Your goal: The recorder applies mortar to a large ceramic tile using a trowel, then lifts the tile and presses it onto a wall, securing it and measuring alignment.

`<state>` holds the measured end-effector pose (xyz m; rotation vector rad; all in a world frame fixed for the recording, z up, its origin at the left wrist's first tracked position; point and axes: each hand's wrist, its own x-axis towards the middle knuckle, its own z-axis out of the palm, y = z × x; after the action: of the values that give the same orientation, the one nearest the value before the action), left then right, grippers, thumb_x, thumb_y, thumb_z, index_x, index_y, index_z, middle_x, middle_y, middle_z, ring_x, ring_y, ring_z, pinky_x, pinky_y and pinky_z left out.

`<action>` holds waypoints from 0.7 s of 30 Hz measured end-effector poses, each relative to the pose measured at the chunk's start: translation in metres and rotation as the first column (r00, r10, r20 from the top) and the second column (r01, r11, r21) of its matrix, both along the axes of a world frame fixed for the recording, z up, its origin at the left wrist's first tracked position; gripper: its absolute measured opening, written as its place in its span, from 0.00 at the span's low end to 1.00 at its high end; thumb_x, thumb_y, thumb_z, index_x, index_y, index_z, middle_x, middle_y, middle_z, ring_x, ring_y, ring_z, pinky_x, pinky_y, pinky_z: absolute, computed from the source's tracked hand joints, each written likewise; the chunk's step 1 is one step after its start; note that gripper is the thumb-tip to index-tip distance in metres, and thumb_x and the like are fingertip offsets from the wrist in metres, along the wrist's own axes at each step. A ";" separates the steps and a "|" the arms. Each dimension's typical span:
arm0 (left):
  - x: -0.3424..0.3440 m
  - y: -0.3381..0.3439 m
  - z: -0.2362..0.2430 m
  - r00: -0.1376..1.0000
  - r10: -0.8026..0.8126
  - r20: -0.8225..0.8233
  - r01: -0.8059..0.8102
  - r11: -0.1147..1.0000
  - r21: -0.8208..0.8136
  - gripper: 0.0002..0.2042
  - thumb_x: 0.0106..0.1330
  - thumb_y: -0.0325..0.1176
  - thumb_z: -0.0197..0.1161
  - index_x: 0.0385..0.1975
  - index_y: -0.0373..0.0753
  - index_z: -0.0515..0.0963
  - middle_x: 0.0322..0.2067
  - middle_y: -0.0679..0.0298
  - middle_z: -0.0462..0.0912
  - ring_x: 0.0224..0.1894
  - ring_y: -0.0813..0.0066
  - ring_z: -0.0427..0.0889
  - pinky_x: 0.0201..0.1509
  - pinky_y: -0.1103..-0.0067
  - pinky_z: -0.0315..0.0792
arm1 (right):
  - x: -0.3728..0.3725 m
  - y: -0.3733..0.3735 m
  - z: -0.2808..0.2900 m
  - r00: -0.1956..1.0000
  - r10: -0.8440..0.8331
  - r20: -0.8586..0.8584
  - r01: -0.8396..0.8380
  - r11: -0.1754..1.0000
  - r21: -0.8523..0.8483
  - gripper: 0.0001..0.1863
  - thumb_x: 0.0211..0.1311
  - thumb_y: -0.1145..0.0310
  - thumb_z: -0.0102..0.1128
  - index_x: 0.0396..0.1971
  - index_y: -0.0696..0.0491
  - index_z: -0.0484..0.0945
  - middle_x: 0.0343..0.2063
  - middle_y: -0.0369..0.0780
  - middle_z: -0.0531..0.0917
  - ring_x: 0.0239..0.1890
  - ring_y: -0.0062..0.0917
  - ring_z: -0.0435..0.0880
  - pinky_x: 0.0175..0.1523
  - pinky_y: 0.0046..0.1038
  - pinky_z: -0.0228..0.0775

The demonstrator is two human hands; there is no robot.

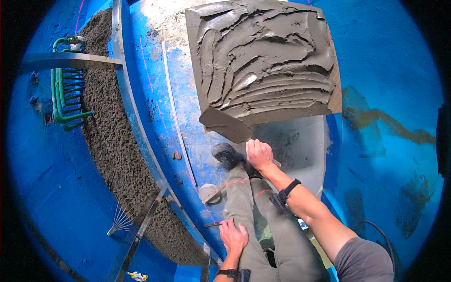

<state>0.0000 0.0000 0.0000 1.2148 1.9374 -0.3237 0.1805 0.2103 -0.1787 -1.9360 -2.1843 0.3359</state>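
Head view: the right hand (260,154) grips a trowel (225,125), its long blade slanting forward and left to the near-left corner of the mortar-covered tile (335,91) ahead. The left hand (233,236) lies farther back, on the leg (242,202), a dark stick (212,224) at its fingertips; whether gripped, I can't tell.
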 end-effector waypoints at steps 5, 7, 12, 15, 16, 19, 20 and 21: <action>-0.009 -0.014 0.016 0.997 0.074 -0.015 -0.073 0.996 0.054 0.22 0.60 0.39 0.63 0.51 0.32 0.76 0.47 0.48 0.75 0.52 0.48 0.72 0.60 0.62 0.67 | -0.019 -0.068 0.009 0.988 0.150 0.033 -0.141 0.972 -0.185 0.04 0.60 0.68 0.56 0.28 0.51 0.73 0.19 0.40 0.77 0.21 0.33 0.83 0.27 0.36 0.75; -0.011 -0.014 0.004 0.997 0.078 -0.021 -0.076 0.993 0.094 0.22 0.60 0.38 0.63 0.51 0.32 0.76 0.47 0.47 0.75 0.52 0.48 0.72 0.60 0.62 0.66 | -0.020 -0.066 0.024 0.995 0.086 -0.055 -0.095 0.977 -0.193 0.06 0.61 0.67 0.56 0.28 0.51 0.72 0.20 0.42 0.78 0.21 0.36 0.83 0.26 0.39 0.75; 0.002 -0.014 0.005 0.996 0.085 0.009 -0.086 0.991 0.104 0.22 0.59 0.38 0.63 0.50 0.31 0.76 0.47 0.46 0.75 0.53 0.47 0.71 0.61 0.61 0.66 | 0.000 -0.021 0.043 0.965 -0.196 -0.173 0.147 0.954 -0.262 0.10 0.66 0.64 0.57 0.30 0.53 0.71 0.22 0.50 0.82 0.23 0.47 0.83 0.28 0.45 0.76; 0.006 -0.015 0.003 0.995 0.098 0.010 -0.098 0.988 0.122 0.22 0.59 0.38 0.63 0.50 0.31 0.76 0.47 0.46 0.75 0.53 0.46 0.71 0.61 0.60 0.66 | -0.014 -0.021 0.034 0.986 -0.098 -0.135 0.055 0.954 -0.296 0.10 0.67 0.63 0.56 0.31 0.53 0.71 0.21 0.49 0.82 0.23 0.46 0.84 0.28 0.45 0.76; 0.008 -0.012 0.005 0.993 0.111 0.031 -0.113 0.989 0.097 0.23 0.59 0.38 0.63 0.52 0.31 0.76 0.48 0.46 0.75 0.55 0.46 0.70 0.62 0.59 0.66 | -0.019 -0.029 0.033 0.996 -0.034 -0.083 0.007 0.952 -0.306 0.10 0.67 0.62 0.55 0.31 0.53 0.71 0.20 0.48 0.82 0.23 0.46 0.84 0.28 0.45 0.76; 0.007 -0.015 0.009 0.989 0.144 0.046 -0.147 0.986 0.080 0.24 0.59 0.39 0.63 0.53 0.32 0.76 0.48 0.46 0.75 0.56 0.45 0.70 0.63 0.58 0.65 | -0.041 -0.046 0.046 0.995 0.039 -0.089 -0.070 0.922 -0.381 0.10 0.67 0.62 0.54 0.30 0.53 0.71 0.20 0.48 0.82 0.23 0.46 0.84 0.27 0.47 0.75; 0.006 -0.015 0.007 0.986 0.158 0.049 -0.162 0.983 0.090 0.24 0.59 0.39 0.63 0.54 0.33 0.76 0.48 0.46 0.75 0.56 0.45 0.70 0.63 0.58 0.65 | -0.044 -0.048 0.056 0.994 0.017 -0.112 -0.062 0.908 -0.414 0.10 0.67 0.64 0.52 0.31 0.54 0.71 0.20 0.49 0.82 0.23 0.47 0.84 0.28 0.49 0.74; 0.006 -0.015 0.006 0.985 0.166 0.053 -0.170 0.981 0.095 0.24 0.59 0.39 0.63 0.54 0.33 0.76 0.48 0.46 0.75 0.56 0.45 0.70 0.63 0.58 0.65 | -0.045 -0.041 0.072 0.994 0.025 -0.109 -0.068 0.910 -0.408 0.10 0.67 0.64 0.52 0.31 0.54 0.71 0.20 0.49 0.82 0.23 0.47 0.84 0.28 0.49 0.74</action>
<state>0.0060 -0.0154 0.0060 1.1024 2.0216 -0.1122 0.1356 0.1696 -0.1071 -2.0085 -2.2310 0.9521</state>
